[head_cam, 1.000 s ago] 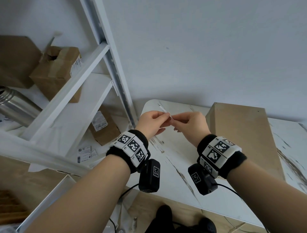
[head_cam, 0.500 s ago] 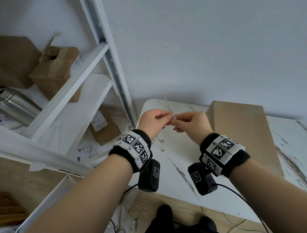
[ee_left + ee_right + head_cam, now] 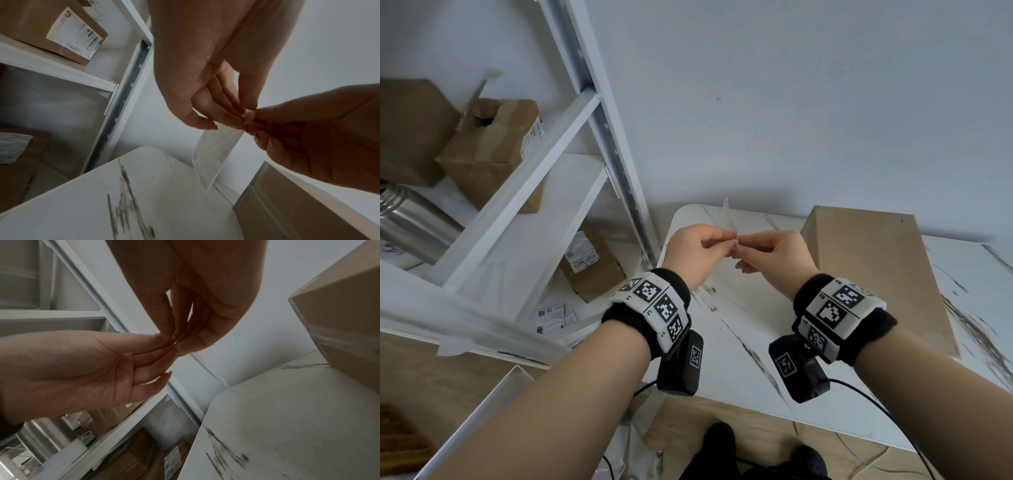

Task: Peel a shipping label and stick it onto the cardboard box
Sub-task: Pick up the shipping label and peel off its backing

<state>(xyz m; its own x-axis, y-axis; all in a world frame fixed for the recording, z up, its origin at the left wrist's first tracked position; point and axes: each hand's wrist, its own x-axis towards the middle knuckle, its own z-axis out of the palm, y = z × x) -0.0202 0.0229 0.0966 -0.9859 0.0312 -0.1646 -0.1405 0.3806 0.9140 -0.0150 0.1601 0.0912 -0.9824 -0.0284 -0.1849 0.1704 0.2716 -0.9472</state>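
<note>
Both hands meet above the table: left hand and right hand pinch one corner of the shipping label, probably separating its backing; cardboard box waits just right.

A plain white wall backs a marble-patterned table beside white metal shelving.

Bare white marble-patterned tabletop lies below and between both wrists. Tall brown cardboard box bounds right; white metal shelf upright bounds left.
</note>
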